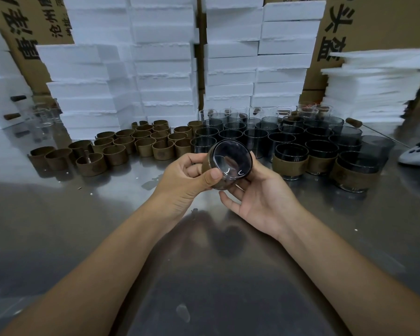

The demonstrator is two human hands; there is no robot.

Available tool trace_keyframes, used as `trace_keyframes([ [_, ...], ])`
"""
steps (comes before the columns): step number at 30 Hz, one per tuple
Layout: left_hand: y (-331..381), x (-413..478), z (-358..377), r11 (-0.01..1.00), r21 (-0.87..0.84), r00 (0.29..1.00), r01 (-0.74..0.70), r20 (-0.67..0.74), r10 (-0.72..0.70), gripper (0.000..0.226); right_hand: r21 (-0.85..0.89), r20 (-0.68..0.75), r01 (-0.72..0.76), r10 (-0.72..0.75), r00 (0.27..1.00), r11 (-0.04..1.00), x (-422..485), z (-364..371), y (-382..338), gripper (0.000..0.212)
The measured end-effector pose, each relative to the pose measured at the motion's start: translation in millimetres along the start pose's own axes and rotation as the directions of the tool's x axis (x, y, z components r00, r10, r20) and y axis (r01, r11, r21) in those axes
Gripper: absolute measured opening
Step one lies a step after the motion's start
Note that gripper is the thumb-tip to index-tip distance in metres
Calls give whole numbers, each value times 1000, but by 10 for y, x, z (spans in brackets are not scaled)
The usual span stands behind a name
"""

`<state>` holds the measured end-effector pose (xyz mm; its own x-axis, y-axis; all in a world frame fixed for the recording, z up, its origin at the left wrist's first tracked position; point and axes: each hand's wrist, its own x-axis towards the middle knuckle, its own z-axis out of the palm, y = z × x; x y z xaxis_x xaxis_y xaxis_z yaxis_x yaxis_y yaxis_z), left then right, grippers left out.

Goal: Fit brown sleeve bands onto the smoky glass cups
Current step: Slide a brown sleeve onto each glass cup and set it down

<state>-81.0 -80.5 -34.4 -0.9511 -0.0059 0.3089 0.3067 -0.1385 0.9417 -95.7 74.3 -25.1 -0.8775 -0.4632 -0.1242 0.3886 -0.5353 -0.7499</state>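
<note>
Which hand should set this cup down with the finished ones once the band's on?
Probably right. The right hand cradles the cup from below, and the banded cups stand on its side. The left hand grips the band, nearer the loose sleeves.

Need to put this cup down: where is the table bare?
Bare steel table lies near the person, in front of the loose brown bands and the banded cups. Behind them it is crowded: smoky cups stand packed up to the foam boxes.

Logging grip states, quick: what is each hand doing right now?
Left hand: grips the smoky glass cup by its brown sleeve band.
Right hand: cradles the same cup, thumb and fingers round it.
</note>
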Motion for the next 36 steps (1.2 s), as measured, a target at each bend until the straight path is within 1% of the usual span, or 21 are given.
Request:
trace_keyframes([
  [7,30,-3,9,1000,-27,1000,4,-5,-4,95,32,7,0,0,1000,1000,5,-8,0,27],
  [11,50,-16,20,999,-29,1000,14,-7,-14,96,35,5,26,-26,1000,999,1,-4,5,25],
  [16,97,-29,32,997,-71,1000,5,2,-5,93,-103,0,68,-68,998,992,1,-5,2,29],
  [18,123,-24,10,999,-52,1000,9,7,-8,99,-150,4,23,-23,1000,988,0,7,20,39],
  [20,144,-25,-22,1000,-2,1000,23,15,-23,104,-177,57,-63,74,996,982,-5,19,41,58],
  [21,149,-27,-33,1000,18,999,25,22,-26,102,-191,89,-91,109,990,977,-5,18,48,65],
  [23,145,-32,-38,999,29,999,15,32,-16,94,-213,102,-109,133,986,971,-10,32,52,69],
  [26,103,-26,-27,996,87,1000,-21,-19,23,74,-217,45,-43,55,997,975,-23,60,39,59],
  [29,61,-29,-36,991,130,994,7,-107,7,66,-172,-4,95,-97,995,980,-53,52,2,64],
  [30,55,-34,-46,991,133,994,33,-105,-19,65,-182,-9,152,-157,988,971,-67,42,-9,64],
  [32,44,-47,-65,990,123,998,64,-36,-60,59,-235,4,224,-230,973,946,-91,32,-28,66],
  [34,48,-61,-60,992,113,998,58,31,-62,54,-256,21,226,-228,973,940,-101,34,-42,72],
  [36,54,-68,-43,993,111,997,40,54,-46,52,-246,38,208,-205,978,947,-110,39,-50,76],
])
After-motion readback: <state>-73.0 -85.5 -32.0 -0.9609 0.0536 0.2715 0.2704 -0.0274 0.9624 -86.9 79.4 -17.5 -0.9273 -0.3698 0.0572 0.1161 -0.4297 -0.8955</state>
